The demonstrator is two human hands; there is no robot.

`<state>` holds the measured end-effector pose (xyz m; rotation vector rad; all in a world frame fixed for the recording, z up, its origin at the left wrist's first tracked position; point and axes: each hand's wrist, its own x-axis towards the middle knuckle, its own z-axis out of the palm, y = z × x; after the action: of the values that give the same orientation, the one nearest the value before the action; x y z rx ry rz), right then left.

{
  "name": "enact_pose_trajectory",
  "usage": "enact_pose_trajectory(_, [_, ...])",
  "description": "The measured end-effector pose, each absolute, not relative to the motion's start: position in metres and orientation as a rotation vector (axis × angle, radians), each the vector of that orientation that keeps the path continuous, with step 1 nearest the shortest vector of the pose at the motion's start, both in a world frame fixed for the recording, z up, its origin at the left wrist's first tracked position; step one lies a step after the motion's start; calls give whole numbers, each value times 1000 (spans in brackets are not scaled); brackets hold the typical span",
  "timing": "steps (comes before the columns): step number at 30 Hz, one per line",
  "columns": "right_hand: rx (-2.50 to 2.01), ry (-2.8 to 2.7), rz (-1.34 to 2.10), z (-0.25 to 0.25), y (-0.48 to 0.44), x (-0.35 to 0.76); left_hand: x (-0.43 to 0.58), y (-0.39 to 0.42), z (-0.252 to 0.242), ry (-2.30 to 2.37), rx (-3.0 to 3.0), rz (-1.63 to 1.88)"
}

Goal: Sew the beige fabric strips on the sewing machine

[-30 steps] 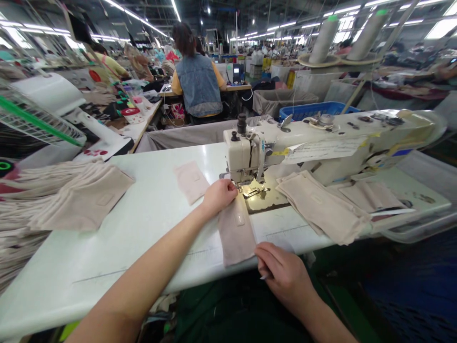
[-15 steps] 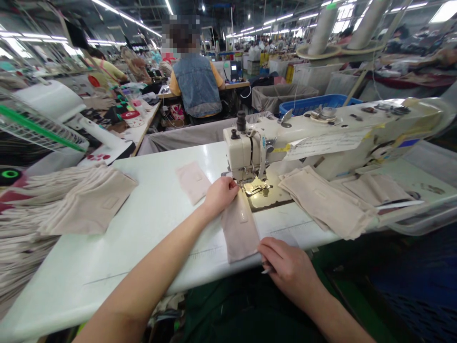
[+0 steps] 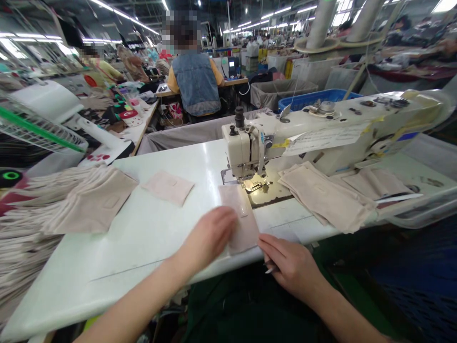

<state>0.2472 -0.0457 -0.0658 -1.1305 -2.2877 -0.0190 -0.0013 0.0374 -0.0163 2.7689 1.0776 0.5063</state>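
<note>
A beige fabric piece (image 3: 240,214) with a small sewn patch lies on the white table (image 3: 150,233), its far end at the presser foot of the cream sewing machine (image 3: 250,150). My left hand (image 3: 210,236) hovers over the piece's near left corner, smeared by motion. My right hand (image 3: 291,267) rests at the table's front edge just right of the piece, fingers curled, with a small white tip (image 3: 269,270) poking out beneath them. A second pink-beige piece (image 3: 167,187) lies flat to the left of the machine.
A tall stack of beige pieces (image 3: 85,202) fills the table's left side, and more pieces (image 3: 321,195) are piled right of the needle. A grey fabric bin (image 3: 185,133) stands behind the table. A person in a denim vest (image 3: 196,83) sits with their back turned.
My left hand has drawn back from beside the needle to the near end of the piece. The loose pink-beige piece now lies further left and turned. My right hand has barely moved.
</note>
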Motion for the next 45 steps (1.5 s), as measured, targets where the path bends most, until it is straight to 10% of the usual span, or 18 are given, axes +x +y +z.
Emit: enact_pose_trajectory(45, [-1286,-2308,115,-59,19,240,26,52,-28,756,2925,389])
